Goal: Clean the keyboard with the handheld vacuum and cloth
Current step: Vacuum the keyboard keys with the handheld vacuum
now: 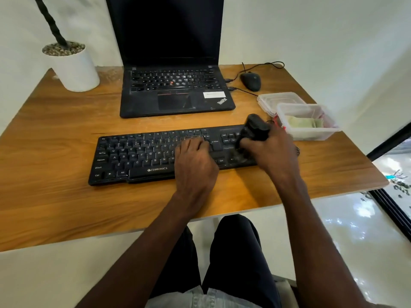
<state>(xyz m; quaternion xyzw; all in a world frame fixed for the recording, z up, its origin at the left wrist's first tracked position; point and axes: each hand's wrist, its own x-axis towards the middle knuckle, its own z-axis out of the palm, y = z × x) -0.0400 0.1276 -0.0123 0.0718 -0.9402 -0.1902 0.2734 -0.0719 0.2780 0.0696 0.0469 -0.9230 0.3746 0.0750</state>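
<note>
A black Zebronics keyboard (138, 156) lies across the wooden desk (55, 130). My left hand (195, 161) rests flat on the keys right of the middle, fingers spread. My right hand (271, 152) grips a small black handheld vacuum (255, 127) over the keyboard's right end, its nozzle tilted down toward the arrow keys. A folded pale green cloth (304, 124) sits inside a clear plastic box (315, 135) just right of the keyboard.
An open black laptop (175, 90) stands behind the keyboard. A wired mouse (250, 81) and a clear lid (279, 99) lie at the back right. A white plant pot (73, 67) is at the back left. The desk edge runs close on the right.
</note>
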